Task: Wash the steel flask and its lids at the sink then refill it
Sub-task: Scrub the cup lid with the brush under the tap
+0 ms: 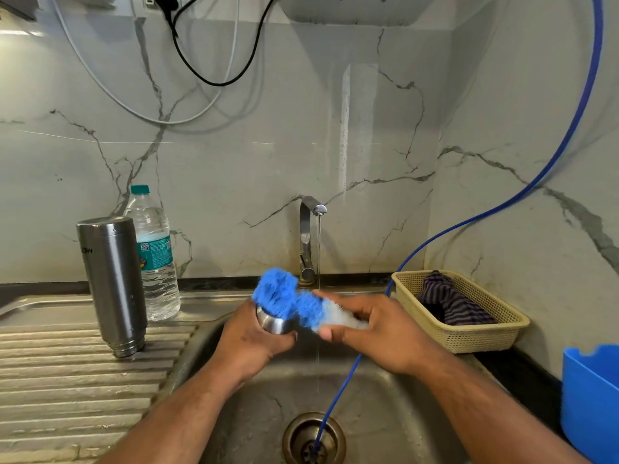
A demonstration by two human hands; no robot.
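Water runs in a thin stream from the tap (310, 229) at the far edge of the sink (385, 390), falling between the person's two hands. The left hand (249, 339) is wrapped around a small steel lid (273, 321), fingers curled beneath it and its open side tipped up toward the far wall. The right hand (378, 329) grips a bottle brush (294, 301) by its white bristled part, thumb on the near side, and the blue bristle head is pressed into and over the lid's mouth (the bristles spill well past the rim). The hands sit close together over the basin, the lid just left of the water stream.

To the left, on the ridged draining board (67, 373), the steel flask (112, 283) stands upside down, its threaded mouth on the board, well apart from the left hand. A clear plastic water bottle (154, 259) with a teal cap stands just behind it, on its right side.

A blue hose (522, 192) loops down from the upper right and ends in the drain (313, 437). On the right counter a beige basket (469, 333) holds a striped cloth (449, 301), and a blue container (591, 403) sits at the near right edge.
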